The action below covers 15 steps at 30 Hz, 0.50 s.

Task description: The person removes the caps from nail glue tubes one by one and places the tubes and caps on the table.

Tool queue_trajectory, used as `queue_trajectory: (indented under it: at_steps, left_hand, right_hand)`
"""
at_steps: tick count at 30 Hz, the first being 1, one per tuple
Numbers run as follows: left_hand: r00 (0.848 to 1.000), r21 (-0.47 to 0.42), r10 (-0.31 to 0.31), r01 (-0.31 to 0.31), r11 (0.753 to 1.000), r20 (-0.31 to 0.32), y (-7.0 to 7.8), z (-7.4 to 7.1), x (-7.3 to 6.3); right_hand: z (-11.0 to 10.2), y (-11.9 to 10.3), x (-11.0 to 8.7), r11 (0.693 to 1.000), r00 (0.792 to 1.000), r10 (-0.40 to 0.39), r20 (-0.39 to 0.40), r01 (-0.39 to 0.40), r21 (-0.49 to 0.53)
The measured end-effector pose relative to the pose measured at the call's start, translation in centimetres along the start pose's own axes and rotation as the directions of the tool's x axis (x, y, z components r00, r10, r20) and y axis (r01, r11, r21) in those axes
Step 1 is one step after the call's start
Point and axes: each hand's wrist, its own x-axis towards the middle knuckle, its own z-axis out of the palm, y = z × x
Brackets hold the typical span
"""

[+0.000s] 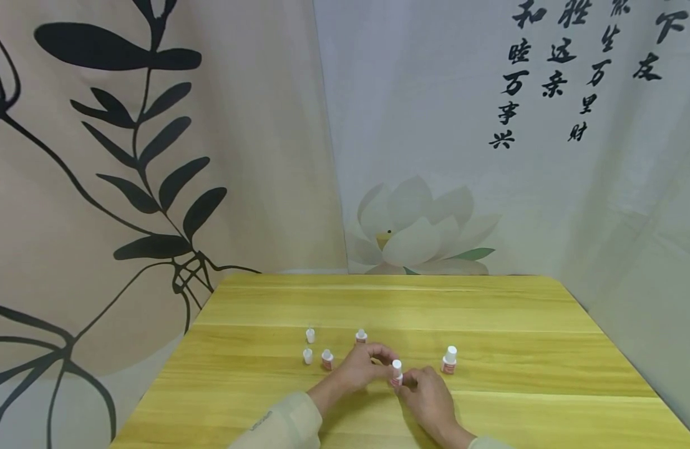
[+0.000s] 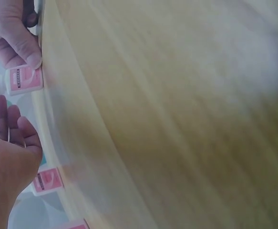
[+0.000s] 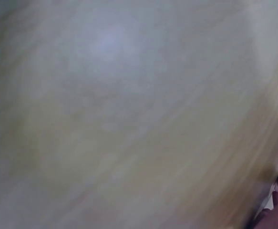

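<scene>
A small white bottle with a pink label [image 1: 397, 379] stands upright between the two hands. My right hand [image 1: 430, 399] grips its lower body from the right, the thumb pressed on the label, as the left wrist view also shows. From the left, my left hand [image 1: 360, 368] brings thumb and index finger around the white cap [image 1: 397, 364]; its other fingers [image 2: 15, 126] are loosely bent. In the right wrist view only a blurred bit of the hand [image 3: 277, 212] shows at the lower right corner.
Left of the hands stand two similar bottles [image 1: 327, 360] [image 1: 361, 336] with short white tops and two loose white caps [image 1: 310, 335] [image 1: 307, 356]. One tall-capped bottle [image 1: 449, 360] stands right. The wooden table [image 1: 255, 299] meets a printed curtain [image 1: 266, 156] behind.
</scene>
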Motion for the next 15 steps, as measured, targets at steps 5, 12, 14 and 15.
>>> queue_trajectory:
  at_steps: [5,12,14,15]
  left_hand:
    - [1.0,-0.016,-0.001,0.001,1.0,-0.004,-0.12,0.07,0.07]
    - [1.0,-0.013,0.011,-0.012,1.0,-0.011,0.04,0.11,0.08]
    - [1.0,-0.006,0.012,-0.012,1.0,-0.01,0.1,0.06,0.04]
    - [1.0,-0.002,0.011,-0.011,1.0,-0.009,0.15,0.02,0.02]
  right_hand:
    - [-0.07,-0.05,-0.06,1.0,1.0,0.002,0.0,-0.002,0.001]
    - [0.0,0.06,0.0,1.0,1.0,0.001,-0.002,-0.001,-0.003]
    - [0.03,0.11,0.02,1.0,1.0,0.002,0.001,-0.002,0.0]
    - [0.05,0.13,0.03,1.0,1.0,0.003,0.003,-0.003,0.0]
